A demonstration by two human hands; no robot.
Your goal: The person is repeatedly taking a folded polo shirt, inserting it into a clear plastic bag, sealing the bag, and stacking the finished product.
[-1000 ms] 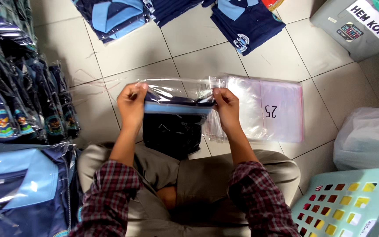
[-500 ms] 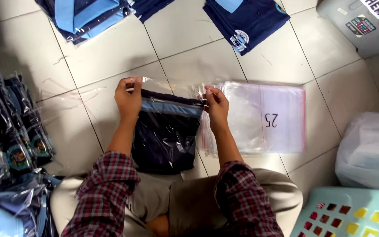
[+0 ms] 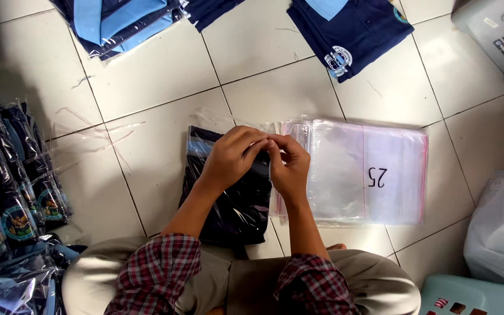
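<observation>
Hands have come together from the bag's 2 corners to its top middle. Left: bagged shirts [image 3: 13,198] stacked. Left hand [image 3: 231,160] and right hand [image 3: 290,166] pinch shut on the flap of the bagged navy shirt [image 3: 228,204] lying on the floor [image 3: 147,93], likely sealing it. Right: empty clear bags [image 3: 363,172] within reach.

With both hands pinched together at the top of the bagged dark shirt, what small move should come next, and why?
Probably press the flap flat along the bag's top edge: the left hand and right hand meet at the mouth of the bagged shirt, which lies on the tile floor.
</observation>
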